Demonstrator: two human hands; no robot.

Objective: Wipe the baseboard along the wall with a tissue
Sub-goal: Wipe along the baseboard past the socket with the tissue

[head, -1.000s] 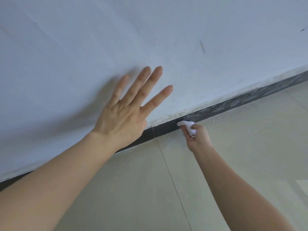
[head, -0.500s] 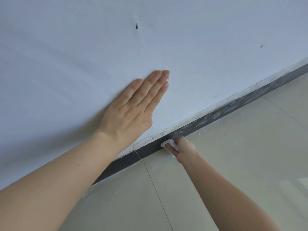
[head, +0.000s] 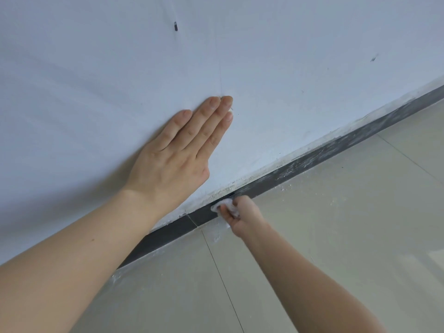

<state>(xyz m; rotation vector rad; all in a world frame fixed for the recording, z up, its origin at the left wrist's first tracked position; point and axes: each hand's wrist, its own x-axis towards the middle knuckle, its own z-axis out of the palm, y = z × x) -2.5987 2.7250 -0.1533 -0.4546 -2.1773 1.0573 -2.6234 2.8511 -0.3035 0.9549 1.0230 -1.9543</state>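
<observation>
Shifted little since half a second ago: right hand (head: pixel 242 216) with tissue (head: pixel 224 205) at nearly the same spot on the baseboard (head: pixel 312 162), just right of the joint in the dark strip; a second earlier, left hand (head: pixel 177 155) lifted with fingers spread, now laid flat with fingers together.

Left hand, centre of frame: open, palm pressed against the white wall (head: pixel 96 68), fingertips pointing toward upper right, nothing held. Forearm entering from lower left.

Right hand, just below centre: fingers curled closed around the crumpled white tissue, pressing it against the baseboard at the line where strip meets floor (head: pixel 336 236). Forearm entering from lower right.

Baseboard: dark grey band running diagonally from lower left to the right edge of the frame. Left of the tissue, clean and evenly dark; right of the tissue, streaked with pale dust. Crusted whitish residue along its upper edge against the wall.

Floor: pale glossy tiles with thin grout lines, white specks scattered close to the baseboard, thickest below and right of the right hand.

Wall: two small dark marks, one at upper centre (head: pixel 175 26), one at upper right (head: pixel 373 59).
</observation>
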